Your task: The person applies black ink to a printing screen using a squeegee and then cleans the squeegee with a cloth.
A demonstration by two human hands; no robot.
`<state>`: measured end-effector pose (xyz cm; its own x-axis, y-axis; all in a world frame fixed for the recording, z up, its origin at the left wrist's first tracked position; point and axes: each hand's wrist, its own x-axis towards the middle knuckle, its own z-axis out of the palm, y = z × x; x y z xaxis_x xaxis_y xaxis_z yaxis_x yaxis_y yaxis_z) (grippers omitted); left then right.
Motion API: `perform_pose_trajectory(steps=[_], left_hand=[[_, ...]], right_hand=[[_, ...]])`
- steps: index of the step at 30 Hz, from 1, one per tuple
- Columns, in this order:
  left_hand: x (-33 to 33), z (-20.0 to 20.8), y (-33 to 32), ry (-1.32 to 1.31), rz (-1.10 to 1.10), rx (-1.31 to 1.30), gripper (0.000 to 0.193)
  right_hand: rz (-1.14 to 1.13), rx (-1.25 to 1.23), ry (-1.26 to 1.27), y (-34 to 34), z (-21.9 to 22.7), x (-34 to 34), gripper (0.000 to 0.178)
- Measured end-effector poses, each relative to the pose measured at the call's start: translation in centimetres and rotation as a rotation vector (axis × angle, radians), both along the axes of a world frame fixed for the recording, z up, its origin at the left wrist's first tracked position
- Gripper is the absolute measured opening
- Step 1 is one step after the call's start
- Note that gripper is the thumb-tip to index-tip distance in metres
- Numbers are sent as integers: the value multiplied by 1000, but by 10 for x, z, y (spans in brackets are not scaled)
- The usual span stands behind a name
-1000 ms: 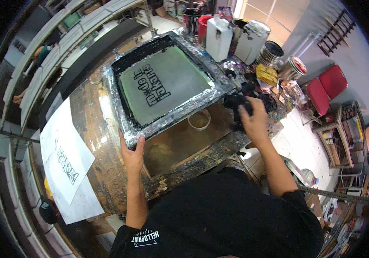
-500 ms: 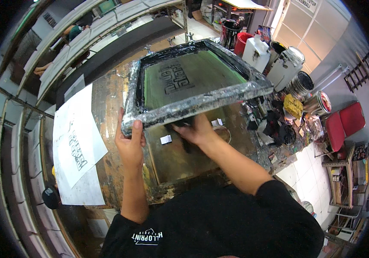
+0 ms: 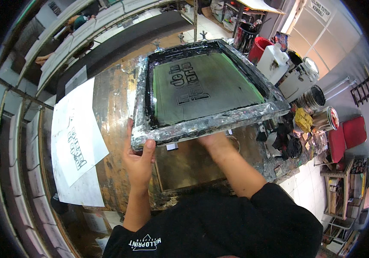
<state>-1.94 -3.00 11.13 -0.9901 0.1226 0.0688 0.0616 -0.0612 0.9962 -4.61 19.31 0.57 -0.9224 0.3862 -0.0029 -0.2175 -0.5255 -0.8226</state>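
A screen-printing frame (image 3: 210,127), smeared with black and white ink, is tilted with its near edge raised over the worktable. Its greenish-grey mesh (image 3: 227,86) carries outlined lettering. My left hand (image 3: 138,162) is closed around the near left corner, thumb on the front face. My right hand (image 3: 215,142) reaches beneath the frame; its fingers, and anything in them, are hidden there. Under the raised edge lies a brown flat printing board (image 3: 193,172) with a small white tab (image 3: 172,146) on it. Clamps (image 3: 180,38) stand behind the frame's far edge.
White sheets (image 3: 77,146), one with outlined lettering, lie on the stained worktable (image 3: 112,99) at left. Black rags (image 3: 290,146), a yellow sponge (image 3: 303,120), paint cans (image 3: 311,98) and a white jug (image 3: 272,62) crowd the right side. A red chair (image 3: 354,131) stands beyond.
The frame's near edge has come down, and my left hand has moved down with it. My right hand has slid further under the frame; the dark cloth-like thing seen at it before is now hidden.
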Motion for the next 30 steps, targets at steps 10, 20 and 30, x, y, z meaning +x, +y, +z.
perform_pose_trajectory(steps=[10,20,30], left_hand=[[-4,7,1,43,-7,19,77],[-13,20,8,51,9,98,77],[-6,9,5,13,3,94,80]], right_hand=[[8,-153,-43,5,5,-59,41],[-27,-410,-93,14,-3,-105,44],[196,-853,-133,4,-9,-49,47]])
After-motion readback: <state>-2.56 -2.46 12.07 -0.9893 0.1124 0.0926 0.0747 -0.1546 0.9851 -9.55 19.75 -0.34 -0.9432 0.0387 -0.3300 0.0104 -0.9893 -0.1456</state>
